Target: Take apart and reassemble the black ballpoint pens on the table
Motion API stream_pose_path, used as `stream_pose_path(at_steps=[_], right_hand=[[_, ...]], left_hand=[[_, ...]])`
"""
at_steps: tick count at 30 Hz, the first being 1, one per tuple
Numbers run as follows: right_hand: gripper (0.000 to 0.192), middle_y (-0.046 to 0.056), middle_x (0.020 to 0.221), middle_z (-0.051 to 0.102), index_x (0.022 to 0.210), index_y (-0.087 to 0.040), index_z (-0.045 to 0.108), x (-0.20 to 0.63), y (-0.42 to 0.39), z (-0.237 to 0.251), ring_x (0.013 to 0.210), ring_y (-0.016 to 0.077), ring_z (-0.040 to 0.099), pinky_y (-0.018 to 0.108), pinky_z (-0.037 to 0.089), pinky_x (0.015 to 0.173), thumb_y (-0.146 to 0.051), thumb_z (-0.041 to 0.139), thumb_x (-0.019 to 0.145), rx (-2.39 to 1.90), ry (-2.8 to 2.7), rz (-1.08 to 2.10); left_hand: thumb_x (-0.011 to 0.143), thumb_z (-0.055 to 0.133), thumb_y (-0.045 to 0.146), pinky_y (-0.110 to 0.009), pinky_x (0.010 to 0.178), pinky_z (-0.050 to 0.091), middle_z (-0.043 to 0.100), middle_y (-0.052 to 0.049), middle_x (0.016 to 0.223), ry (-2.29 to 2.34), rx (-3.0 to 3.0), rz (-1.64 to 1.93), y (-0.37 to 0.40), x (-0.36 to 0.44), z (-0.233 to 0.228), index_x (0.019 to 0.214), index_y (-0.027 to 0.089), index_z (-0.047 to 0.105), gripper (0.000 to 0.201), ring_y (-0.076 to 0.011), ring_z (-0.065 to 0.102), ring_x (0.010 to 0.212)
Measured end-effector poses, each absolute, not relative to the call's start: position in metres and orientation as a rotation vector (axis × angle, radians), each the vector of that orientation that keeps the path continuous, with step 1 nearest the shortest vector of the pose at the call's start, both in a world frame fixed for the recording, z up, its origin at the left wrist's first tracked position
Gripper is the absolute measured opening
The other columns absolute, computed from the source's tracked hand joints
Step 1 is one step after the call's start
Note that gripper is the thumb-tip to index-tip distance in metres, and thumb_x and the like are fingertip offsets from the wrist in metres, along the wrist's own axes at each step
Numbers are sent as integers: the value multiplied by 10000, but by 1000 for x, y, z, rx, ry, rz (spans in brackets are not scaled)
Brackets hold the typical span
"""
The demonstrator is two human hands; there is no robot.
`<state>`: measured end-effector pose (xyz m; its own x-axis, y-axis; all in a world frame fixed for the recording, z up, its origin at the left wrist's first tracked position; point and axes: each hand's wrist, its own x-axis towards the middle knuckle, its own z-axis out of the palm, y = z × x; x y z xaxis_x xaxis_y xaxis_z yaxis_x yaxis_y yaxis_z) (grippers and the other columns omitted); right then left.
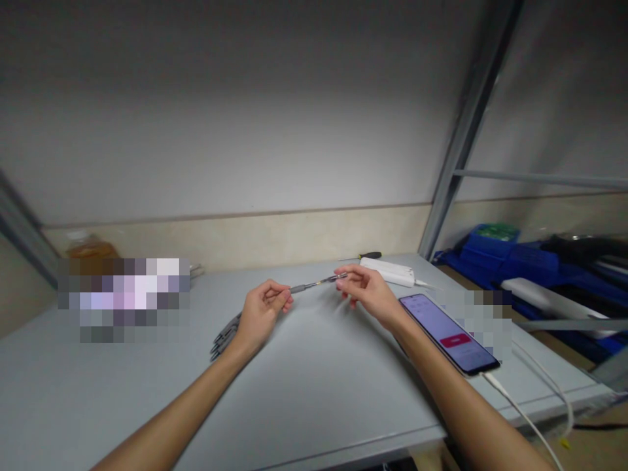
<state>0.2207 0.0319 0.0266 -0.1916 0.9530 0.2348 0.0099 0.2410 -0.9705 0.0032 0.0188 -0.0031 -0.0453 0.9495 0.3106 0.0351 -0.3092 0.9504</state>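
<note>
Here, both hands pinch a thin grey pen-like tool (314,284) above the counter (314,386): left hand (260,315) at one end, right hand (367,291) at the other, seemingly its tip.

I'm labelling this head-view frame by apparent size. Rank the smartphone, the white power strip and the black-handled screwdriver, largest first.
1. smartphone, though it lies nearest the camera, which inflates it.
2. white power strip.
3. black-handled screwdriver, farthest back and clearly smallest.

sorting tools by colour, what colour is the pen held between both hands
Grey pen, with a darker tip; head view.
</note>
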Motion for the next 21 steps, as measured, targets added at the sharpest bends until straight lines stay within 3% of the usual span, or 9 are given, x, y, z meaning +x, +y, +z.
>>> stream_pose_path(at_steps=[6,11,16,21], right_hand=[[331,-3,547,571,767,-127,636,222,39,18,452,92,476,238,391,465,-441,667,668,-968,-1585,1081],[321,-16,517,534,664,-149,584,223,39,18,437,83,436,228,340,452,-465,627,694,-1012,-1600,1085],[289,-32,459,482,555,-153,522,225,35,23,407,59,380,208,256,416,-388,626,688,-1086,-1577,1240],[249,-49,439,449,558,-137,524,227,35,24,380,33,341,188,176,384,-333,653,638,-1053,-1448,1534]], left_hand=[[623,718,393,-206,517,438,619,-8,579,1088,1405,1402,21,-2,-6,693,130,572,309,-91,549,520],[698,657,312,-219,570,458,621,-1,608,1181,1644,1388,17,-1,-8,722,145,576,187,-113,584,579],[774,578,219,-247,675,481,673,-42,759,1288,2084,1515,13,-3,-8,721,156,606,88,-144,621,718],[801,541,161,-252,713,494,688,-44,767,1201,2359,1647,10,-7,-3,727,166,619,107,-146,639,733]])
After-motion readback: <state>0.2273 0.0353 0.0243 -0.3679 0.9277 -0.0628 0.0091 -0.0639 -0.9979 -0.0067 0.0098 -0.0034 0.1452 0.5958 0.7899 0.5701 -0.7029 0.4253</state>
